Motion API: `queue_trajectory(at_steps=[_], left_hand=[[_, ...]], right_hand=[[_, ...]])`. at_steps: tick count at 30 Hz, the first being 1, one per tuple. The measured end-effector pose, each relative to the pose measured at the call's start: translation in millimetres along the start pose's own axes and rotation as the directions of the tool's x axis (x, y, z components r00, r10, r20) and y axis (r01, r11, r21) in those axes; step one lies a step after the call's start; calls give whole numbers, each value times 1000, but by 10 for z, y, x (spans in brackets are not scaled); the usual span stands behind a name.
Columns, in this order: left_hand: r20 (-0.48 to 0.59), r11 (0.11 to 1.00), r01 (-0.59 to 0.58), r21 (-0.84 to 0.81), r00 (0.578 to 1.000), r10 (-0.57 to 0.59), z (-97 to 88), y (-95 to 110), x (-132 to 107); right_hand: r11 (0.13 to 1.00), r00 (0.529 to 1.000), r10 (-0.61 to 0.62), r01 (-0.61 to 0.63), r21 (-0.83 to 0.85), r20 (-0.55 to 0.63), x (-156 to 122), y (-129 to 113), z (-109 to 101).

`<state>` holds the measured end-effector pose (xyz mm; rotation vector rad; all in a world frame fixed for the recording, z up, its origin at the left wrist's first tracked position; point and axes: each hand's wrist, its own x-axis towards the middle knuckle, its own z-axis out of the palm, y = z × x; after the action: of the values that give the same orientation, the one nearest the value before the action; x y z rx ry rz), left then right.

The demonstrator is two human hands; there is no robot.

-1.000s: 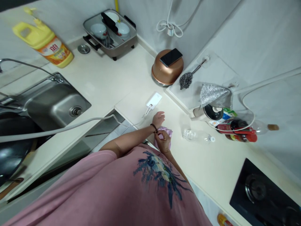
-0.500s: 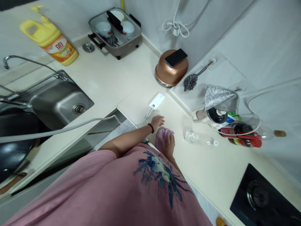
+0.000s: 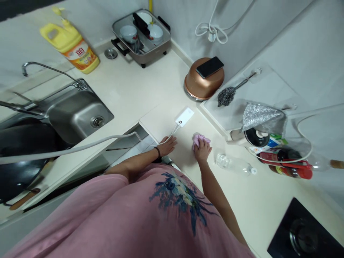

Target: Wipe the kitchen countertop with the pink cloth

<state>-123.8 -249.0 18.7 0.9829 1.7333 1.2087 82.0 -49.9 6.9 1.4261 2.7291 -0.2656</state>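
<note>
My right hand (image 3: 202, 150) presses a bunched pink cloth (image 3: 200, 138) onto the cream countertop (image 3: 158, 86). Flat near the counter's front edge lies my left hand (image 3: 167, 145), its fingers stretched out and a dark band on its wrist. A thin white cord runs beside those fingers to a white plug-like tag or power piece (image 3: 185, 117), which rests on the counter just beyond. To the right of the cloth, a clear plastic bottle (image 3: 235, 164) lies on its side.
A copper-coloured pot (image 3: 202, 84) with a phone (image 3: 209, 67) on it stands in the corner. Leftward are a steel sink (image 3: 72, 114), a yellow detergent jug (image 3: 83, 57) and an electric pan (image 3: 153, 48) holding bowls. Sauce bottles (image 3: 290, 161) and a black stove (image 3: 303, 229) are rightward.
My right hand has pushed the pink cloth away from my body, its arm now more extended. My left hand has drawn back toward the front edge and flattened. The view has shifted slightly.
</note>
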Motion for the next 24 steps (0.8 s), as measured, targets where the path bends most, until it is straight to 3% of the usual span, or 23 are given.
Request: queue_trajectory(at_steps=[3, 6, 9, 11, 14, 18, 21, 24], left_hand=[[17, 1000, -19, 16, 1000, 19, 4, -48, 6], [5, 999, -26, 40, 1000, 25, 2, -57, 10], [34, 997, -36, 74, 999, 34, -7, -56, 12], [56, 995, -38, 93, 998, 33, -10, -60, 19], [53, 995, -37, 94, 998, 32, -10, -78, 32], [48, 998, -1, 57, 999, -2, -11, -101, 46], [18, 1000, -9, 27, 1000, 8, -15, -95, 49], [-18, 1000, -18, 12, 1000, 18, -22, -76, 47]], right_hand=[[987, 988, -154, 154, 41, -3, -50, -64, 34], [937, 934, -348, 345, 51, 79, -479, -225, 178], [914, 901, -405, 405, 33, 152, -910, -398, 323], [914, 902, -403, 405, 21, 156, -977, -469, 367], [925, 919, -379, 380, 10, 110, -632, -496, 332], [960, 960, -277, 278, -29, 35, 293, -448, 179], [967, 969, -242, 245, -65, 57, 895, -342, 56], [982, 983, -163, 170, -81, 91, 1143, -108, -31]])
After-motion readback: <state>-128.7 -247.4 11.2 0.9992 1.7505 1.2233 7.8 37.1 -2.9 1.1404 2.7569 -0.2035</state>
